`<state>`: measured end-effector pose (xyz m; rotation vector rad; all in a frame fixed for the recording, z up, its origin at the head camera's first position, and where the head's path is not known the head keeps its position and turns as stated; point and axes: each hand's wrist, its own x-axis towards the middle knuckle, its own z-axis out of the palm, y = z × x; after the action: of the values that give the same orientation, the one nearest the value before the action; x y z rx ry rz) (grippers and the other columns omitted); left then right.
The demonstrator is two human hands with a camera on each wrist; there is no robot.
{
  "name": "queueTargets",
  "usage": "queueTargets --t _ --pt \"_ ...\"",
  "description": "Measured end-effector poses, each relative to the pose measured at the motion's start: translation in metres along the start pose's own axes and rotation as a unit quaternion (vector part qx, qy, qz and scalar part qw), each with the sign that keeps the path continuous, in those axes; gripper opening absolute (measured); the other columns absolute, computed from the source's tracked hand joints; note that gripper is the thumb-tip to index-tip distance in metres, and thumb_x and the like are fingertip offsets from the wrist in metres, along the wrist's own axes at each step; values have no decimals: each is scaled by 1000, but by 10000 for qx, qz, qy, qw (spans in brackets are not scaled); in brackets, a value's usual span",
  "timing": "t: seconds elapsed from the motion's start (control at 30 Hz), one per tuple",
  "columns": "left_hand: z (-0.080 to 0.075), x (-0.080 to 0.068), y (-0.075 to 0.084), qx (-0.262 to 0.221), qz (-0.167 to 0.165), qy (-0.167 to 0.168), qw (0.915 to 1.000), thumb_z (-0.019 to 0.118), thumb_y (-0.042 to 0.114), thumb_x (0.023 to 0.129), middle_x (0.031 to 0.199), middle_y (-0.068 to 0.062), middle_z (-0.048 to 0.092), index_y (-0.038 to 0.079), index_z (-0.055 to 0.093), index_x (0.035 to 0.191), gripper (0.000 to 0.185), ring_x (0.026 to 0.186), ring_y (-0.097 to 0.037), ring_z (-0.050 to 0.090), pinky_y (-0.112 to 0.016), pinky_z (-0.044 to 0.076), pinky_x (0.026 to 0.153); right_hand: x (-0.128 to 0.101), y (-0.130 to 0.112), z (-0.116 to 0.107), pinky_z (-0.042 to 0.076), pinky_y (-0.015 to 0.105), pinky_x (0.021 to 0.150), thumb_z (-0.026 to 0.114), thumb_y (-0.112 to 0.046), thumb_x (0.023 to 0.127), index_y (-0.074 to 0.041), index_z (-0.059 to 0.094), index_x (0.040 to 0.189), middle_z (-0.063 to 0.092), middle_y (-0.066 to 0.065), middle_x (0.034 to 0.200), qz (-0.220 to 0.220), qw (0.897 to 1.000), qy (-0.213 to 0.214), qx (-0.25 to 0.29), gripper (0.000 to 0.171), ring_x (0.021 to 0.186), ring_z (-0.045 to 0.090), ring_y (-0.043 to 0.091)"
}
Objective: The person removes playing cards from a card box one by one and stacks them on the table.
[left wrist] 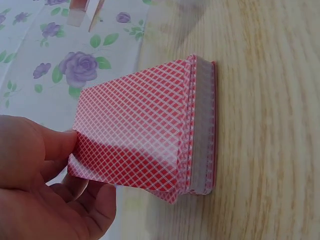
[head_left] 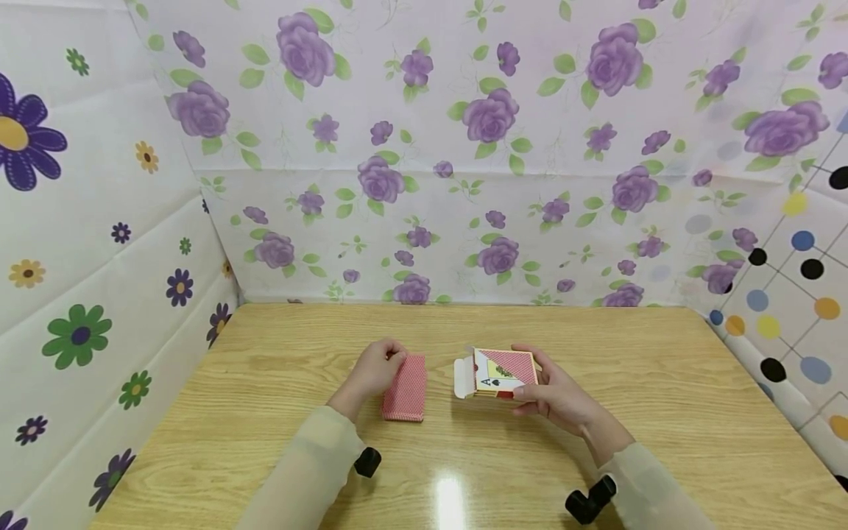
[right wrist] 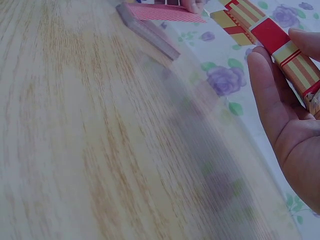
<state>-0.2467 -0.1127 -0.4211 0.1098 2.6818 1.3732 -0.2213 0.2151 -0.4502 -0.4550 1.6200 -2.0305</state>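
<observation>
A deck of red-backed playing cards [head_left: 405,397] lies on the wooden table [head_left: 662,383] left of centre. My left hand [head_left: 375,370] touches its far left corner; in the left wrist view the thumb and fingers [left wrist: 60,145] pinch the top cards of the deck [left wrist: 145,137]. My right hand [head_left: 556,394] holds the red and yellow card box [head_left: 498,373] just above the table, its white flap open toward the deck. In the right wrist view the box [right wrist: 280,47] rests against the fingers [right wrist: 267,95], and the deck [right wrist: 152,22] lies beyond.
Floral-print walls [head_left: 424,184] close in the table at the back and left, and a dotted wall [head_left: 795,294] on the right. Bare wood [right wrist: 75,140] stretches in front of both hands. Black wrist-camera mounts [head_left: 589,502] sit on both forearms.
</observation>
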Motion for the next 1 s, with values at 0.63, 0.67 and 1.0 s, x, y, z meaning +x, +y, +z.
queueTargets --t 0.63,0.67,1.0 --pt "16 9 -15 795 503 622 9936 56 10 94 109 -17 53 7 67 90 13 100 -28 46 -33 41 75 2 0 2 57 35 75 58 3 89 -22 12 148 55 4 126 -13 10000 -5 31 79 102 65 22" --pt "17 9 -15 776 485 634 9938 57 10 94 110 -18 53 7 67 89 12 102 -31 46 -35 41 75 2 0 2 57 35 75 58 3 89 -21 11 148 55 4 126 -13 10000 -8 38 79 102 65 22" --pt "22 12 -18 874 384 667 9932 59 11 93 115 -18 51 9 68 88 11 115 -38 41 -42 41 84 3 1 1 57 35 74 58 4 88 -22 12 147 56 6 125 -14 10000 18 96 78 102 65 23"
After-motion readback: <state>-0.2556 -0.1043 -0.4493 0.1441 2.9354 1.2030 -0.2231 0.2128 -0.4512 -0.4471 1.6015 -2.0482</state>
